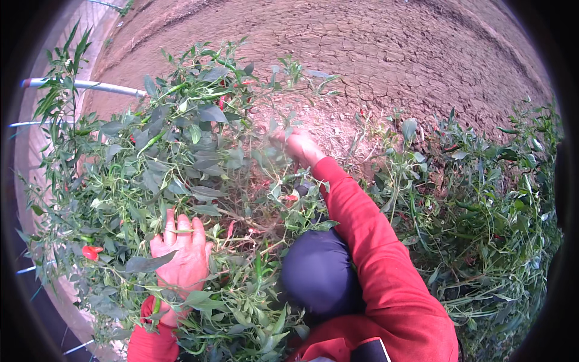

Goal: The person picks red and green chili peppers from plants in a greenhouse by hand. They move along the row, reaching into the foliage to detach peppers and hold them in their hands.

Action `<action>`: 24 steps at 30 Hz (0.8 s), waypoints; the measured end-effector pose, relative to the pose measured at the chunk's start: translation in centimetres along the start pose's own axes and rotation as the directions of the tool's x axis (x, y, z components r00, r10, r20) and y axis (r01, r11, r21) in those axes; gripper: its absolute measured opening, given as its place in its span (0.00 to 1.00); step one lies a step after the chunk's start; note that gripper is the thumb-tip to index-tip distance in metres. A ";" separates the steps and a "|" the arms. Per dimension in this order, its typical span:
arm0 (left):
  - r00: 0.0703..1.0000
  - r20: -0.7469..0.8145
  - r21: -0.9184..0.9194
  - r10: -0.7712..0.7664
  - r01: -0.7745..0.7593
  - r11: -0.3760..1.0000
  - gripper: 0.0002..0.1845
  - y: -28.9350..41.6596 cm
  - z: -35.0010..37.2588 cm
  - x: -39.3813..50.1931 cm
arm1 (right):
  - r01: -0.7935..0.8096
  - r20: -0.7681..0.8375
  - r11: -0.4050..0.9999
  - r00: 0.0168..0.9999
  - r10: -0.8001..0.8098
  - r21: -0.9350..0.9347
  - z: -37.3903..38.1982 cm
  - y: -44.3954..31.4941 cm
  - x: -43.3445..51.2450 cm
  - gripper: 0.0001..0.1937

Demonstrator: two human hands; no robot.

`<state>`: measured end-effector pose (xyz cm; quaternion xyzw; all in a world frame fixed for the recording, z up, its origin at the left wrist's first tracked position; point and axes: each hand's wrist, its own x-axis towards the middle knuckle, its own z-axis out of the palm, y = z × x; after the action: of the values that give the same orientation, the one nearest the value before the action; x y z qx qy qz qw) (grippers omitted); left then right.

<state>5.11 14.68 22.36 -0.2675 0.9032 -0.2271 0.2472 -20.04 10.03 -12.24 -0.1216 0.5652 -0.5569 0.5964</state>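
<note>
My left hand (181, 262) rests back-up among the leaves of a chili pepper plant (176, 158), its fingers apart and pointing away from me. Leaves cross its wrist, and the palm side is hidden. Farther forward, my right hand (301, 145) reaches into the plant's right side. Leaves blur over its fingertips, so I cannot tell whether they grip anything. A red chili (92, 252) hangs left of my left hand. Green chilies, such as one green chili (258, 269) to its right, hang in the foliage. Another red chili (230, 229) shows between my hands.
My dark-clad knee (319, 271) is bent between my arms. More chili plants (475, 217) stand on the right. Cracked bare soil (362, 54) stretches ahead. Pale pipes, including a thick pipe (108, 87), jut in at the left beside a light strip of ground (34, 158).
</note>
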 end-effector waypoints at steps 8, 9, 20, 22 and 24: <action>1.000 0.006 -0.016 -0.023 0.023 1.000 0.31 0.0 0.0 -0.3 | 0.154 -0.171 0.879 0.952 -0.254 -0.450 -0.2 -3.2 -1.8 0.17; 1.000 0.002 -0.015 -0.023 0.023 1.000 0.32 0.0 0.1 -0.3 | 0.233 -0.180 0.791 0.901 -0.394 -0.566 -0.2 -3.6 -2.0 0.17; 0.999 -0.033 -0.044 -0.018 0.017 0.999 0.32 0.1 0.2 -0.3 | 0.306 0.331 0.513 0.942 -0.044 -0.802 -2.3 -8.0 -0.8 0.19; 0.999 -0.047 -0.026 -0.007 0.005 1.000 0.32 0.0 0.2 -0.3 | 0.230 0.388 0.767 0.921 0.026 -0.599 -2.6 -8.1 -1.7 0.18; 0.999 -0.037 -0.025 0.012 -0.013 1.000 0.32 -0.1 0.2 -0.3 | 0.231 0.405 0.671 0.908 0.112 -0.705 -3.1 -8.3 -2.3 0.17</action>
<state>5.46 14.73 22.38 -0.2606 0.9120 -0.2191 0.2288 -26.39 10.44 -5.61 -0.4865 0.5970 -0.2608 0.5822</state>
